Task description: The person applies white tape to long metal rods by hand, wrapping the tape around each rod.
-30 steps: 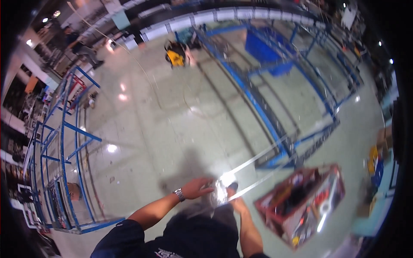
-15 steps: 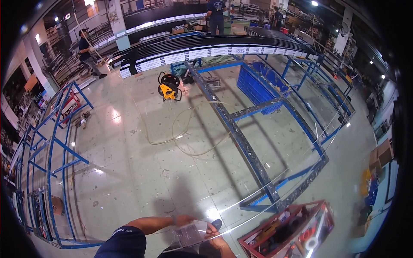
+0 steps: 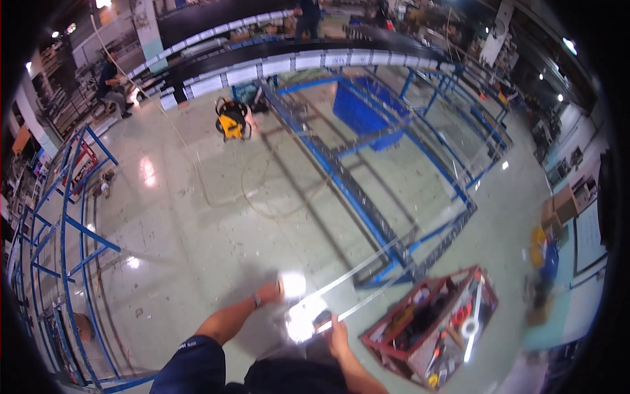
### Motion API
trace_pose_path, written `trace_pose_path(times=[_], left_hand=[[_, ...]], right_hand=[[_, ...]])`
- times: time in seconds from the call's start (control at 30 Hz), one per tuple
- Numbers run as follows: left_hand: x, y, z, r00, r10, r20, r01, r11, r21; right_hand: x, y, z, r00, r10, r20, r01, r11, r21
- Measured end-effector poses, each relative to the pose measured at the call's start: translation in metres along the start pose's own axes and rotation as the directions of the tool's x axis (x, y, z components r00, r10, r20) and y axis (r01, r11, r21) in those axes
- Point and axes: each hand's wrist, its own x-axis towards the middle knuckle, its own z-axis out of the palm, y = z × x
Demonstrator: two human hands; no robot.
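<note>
So the red tool crate [image 3: 386, 352] is sitting on the floor at the person's right, and everything here is going by that. The right hand [image 3: 338, 336] is working just left of the crate and clamping on the lower strip [image 3: 367, 300], a long pale one that's running from the hand up past the crate's far left side. The upper strip [image 3: 361, 262] is running roughly alongside it, a bit farther from the crate. A shiny piece [image 3: 303, 320] is glaring like crazy between the two hands, left of the crate and just beside the right hand. The left hand [image 3: 267, 293] is reaching in from farther left of the crate, its fingertips getting lost at a glowing white patch [image 3: 293, 284], so I honestly can't tell if they're apart or closed. Beyond the crate, a blue metal frame [image 3: 359, 197] is stretching away, and a yellow reel [image 3: 230, 127] is standing way off past the crate, to its left.
</note>
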Motion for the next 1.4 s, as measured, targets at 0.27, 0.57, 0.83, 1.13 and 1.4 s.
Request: trace_pose_path(times=[0.27, 0.57, 0.83, 1.13, 1.4], left_hand=[[-0.042, 0.019, -0.053, 0.96, 0.042, -0.278, -0.272, 0.388, -0.881], [-0.099, 0.076, -0.045, 0.862, -0.498, -0.093, -0.101, 0.011, -0.995], [-0.099, 0.098, -0.058, 0.809, -0.573, -0.127, -0.095, 0.086, -0.992], [-0.102, 0.115, -0.065, 0.794, -0.514, -0.325, -0.277, 0.17, -0.946], [-0.102, 0.079, -0.043, 0.874, -0.476, -0.101, -0.141, -0.05, -0.989]], right_hand=[[0.019, 0.005, -0.007, 0.994, -0.016, 0.105, 0.047, 0.951, -0.305], [0.001, 0.004, -0.001, 0.998, 0.067, -0.003, -0.063, 0.926, -0.373], [0.004, -0.018, -0.016, 0.991, -0.081, -0.105, -0.054, 0.477, -0.877], [0.007, -0.057, 0.162, 0.456, -0.67, 0.586, 0.677, -0.166, -0.717], [0.031, -0.06, 0.135, 0.635, -0.588, 0.5, 0.659, 0.075, -0.748]])
